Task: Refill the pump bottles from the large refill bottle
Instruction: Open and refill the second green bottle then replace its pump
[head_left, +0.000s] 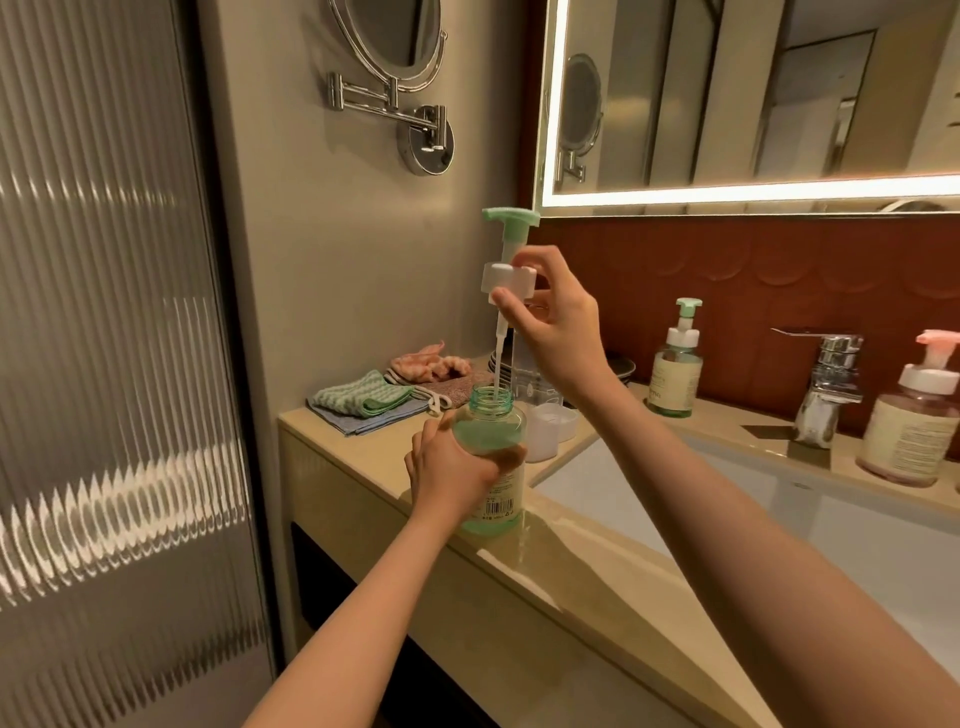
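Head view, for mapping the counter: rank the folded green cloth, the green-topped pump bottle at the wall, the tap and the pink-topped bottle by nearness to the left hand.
1. Folded green cloth, behind the left hand, slightly leftward.
2. Green-topped pump bottle, right, by the tiled wall.
3. Tap, farther right.
4. Pink-topped bottle, far right.

Warm, dim bathroom, lit mainly by the mirror's glowing edge strip.
Glare streaks the ribbed glass panel and chrome tap; the green bottle throws a pale glint on the front edge of the countertop; straight lines bow near the frame edges.
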